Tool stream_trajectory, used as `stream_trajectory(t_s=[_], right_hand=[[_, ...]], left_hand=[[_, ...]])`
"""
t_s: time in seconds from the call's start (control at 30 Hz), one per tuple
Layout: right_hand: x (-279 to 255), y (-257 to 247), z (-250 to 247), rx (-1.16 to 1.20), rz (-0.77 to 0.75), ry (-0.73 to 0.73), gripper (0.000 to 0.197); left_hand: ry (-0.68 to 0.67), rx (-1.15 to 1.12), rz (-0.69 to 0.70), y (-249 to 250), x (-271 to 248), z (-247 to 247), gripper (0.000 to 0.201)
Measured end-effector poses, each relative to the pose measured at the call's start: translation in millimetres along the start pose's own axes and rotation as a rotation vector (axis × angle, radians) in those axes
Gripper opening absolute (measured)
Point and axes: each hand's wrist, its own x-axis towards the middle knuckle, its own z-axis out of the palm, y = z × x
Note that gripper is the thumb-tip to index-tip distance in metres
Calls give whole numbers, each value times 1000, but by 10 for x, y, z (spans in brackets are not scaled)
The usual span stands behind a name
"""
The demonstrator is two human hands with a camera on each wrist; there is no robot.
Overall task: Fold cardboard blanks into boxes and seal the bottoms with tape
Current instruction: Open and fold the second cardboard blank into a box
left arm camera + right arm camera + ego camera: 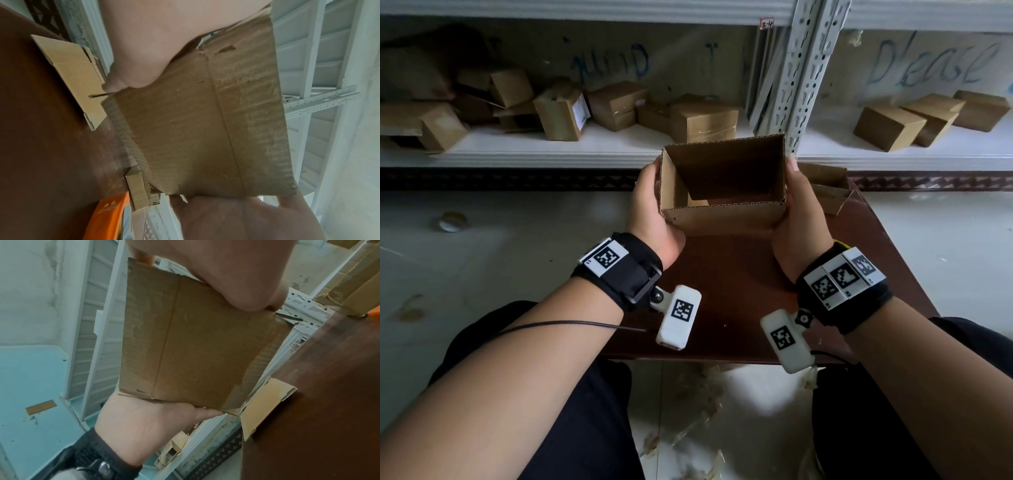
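Note:
An opened brown cardboard box (722, 219) hangs above the dark brown table (726, 294), its open end toward me so I see into the hollow inside. My left hand (650, 209) grips its left wall and my right hand (799, 209) grips its right wall, thumb tip at the upper corner. In the left wrist view the box's outer wall (195, 129) spans between the left hand (144, 48) and the right hand (236, 219). The right wrist view shows the same wall (195, 345) under the right hand (226, 272), with the left hand (144, 426) below. The fingers behind the box are hidden.
Flat cardboard blanks (825, 188) lie at the table's far right edge. Several folded boxes (702, 120) sit on the white shelf behind, beside a grey metal upright (801, 68). A round roll-like thing (451, 222) lies on the floor at left. An orange object (109, 216) shows beside the table.

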Motion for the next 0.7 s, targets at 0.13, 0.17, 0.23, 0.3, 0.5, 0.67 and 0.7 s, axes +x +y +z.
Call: stream_trajectory(t_s=[0.13,0.17,0.23,0.3,0.5,0.67,0.7], right_hand=[[20,-4,-18,43,-22,-14,57],[25,-12,-15,34,-36,-8,58],[41,-17,-40,37,-47,7,59],[64,-5,-73,19,-69,20,55],[153,82,-149,-82,-67,25,71],[194,140,-210,-82,-61,4,73],[201,146,-214,-88,-59,6,74]], left_hand=[[-64,-39,-4,19,-25,33,41],[-93,-36,0,30,-35,43,43],[-129,-10,-5,35,-52,55,48],[-151,24,-13,11,-47,42,53],[-77,98,-51,-2,-62,3,71],[-97,131,-64,19,-46,-54,82],[-99,147,-86,20,-21,-75,84]])
